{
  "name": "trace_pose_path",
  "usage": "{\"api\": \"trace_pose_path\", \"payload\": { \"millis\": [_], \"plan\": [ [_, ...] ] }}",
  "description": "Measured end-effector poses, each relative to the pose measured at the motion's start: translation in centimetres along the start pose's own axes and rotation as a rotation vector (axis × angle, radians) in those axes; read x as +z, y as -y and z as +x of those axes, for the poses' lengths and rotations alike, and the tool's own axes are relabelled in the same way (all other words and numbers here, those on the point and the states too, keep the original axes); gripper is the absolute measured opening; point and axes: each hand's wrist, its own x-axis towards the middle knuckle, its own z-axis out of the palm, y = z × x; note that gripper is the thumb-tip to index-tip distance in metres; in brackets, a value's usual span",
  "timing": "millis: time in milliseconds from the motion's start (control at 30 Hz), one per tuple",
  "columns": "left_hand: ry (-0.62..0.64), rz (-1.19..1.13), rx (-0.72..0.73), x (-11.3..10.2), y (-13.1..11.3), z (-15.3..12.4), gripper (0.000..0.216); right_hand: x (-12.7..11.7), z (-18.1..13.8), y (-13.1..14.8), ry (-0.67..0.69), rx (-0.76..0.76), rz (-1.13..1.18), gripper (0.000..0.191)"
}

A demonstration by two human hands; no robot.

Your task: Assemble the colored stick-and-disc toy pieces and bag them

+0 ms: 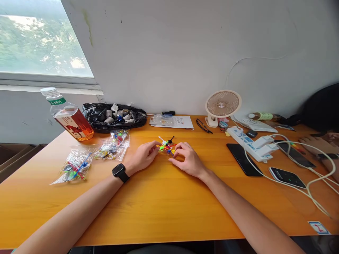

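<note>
A small pile of colourful plastic pieces [167,146] in green, white, black, red, blue and yellow lies on the wooden table between my two hands. My left hand [144,155], with a black watch on its wrist, reaches in from the left. Its thumb and fingertips close on a bright green piece [162,147] at the pile's edge. From the other side comes my right hand [189,159], fingers bent and thumb apart from the index finger. Its fingertips are beside a yellow piece [172,151]; whether they touch it is hard to make out.
Clear bags of similar pieces [76,165] lie left, near a tilted-looking drink bottle [72,120] and a black bag of rubbish [113,116]. A small fan [222,104], power strip [249,144], phones [287,177] and loose cables occupy the right. Another person's hand [317,148] is at far right.
</note>
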Motion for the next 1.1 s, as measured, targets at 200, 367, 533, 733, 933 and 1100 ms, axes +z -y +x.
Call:
{"api": "trace_pose_path", "payload": {
  "millis": [200, 367, 533, 733, 933, 1100],
  "plan": [
    [-0.072, 0.01, 0.044, 0.05, 0.33, 0.03, 0.025, -0.24, -0.06, 0.3, 0.088, -0.082, 0.003, 0.018],
    [-0.018, 0.062, 0.125, -0.01, 0.06, 0.01, 0.021, -0.2, -0.05, 0.44, 0.102, -0.092, -0.016, 0.014],
    [0.007, 0.094, 0.137, 0.06, 0.07, 0.1, 0.019, 0.19, -0.07, 0.52, 0.076, -0.085, -0.055, 0.011],
    [0.003, 0.09, 0.126, 0.06, 0.01, 0.17, 0.02, 0.3, 0.02, 0.66, -0.039, -0.078, -0.179, 0.016],
    [0.005, 0.082, 0.129, 0.13, -0.05, 0.18, 0.022, -0.33, -0.1, 0.87, -0.059, -0.047, -0.264, 0.016],
    [-0.003, 0.079, 0.129, 0.23, -0.08, 0.17, 0.02, -0.15, -0.39, 0.81, -0.024, -0.16, -0.398, 0.02]
  ]
}}
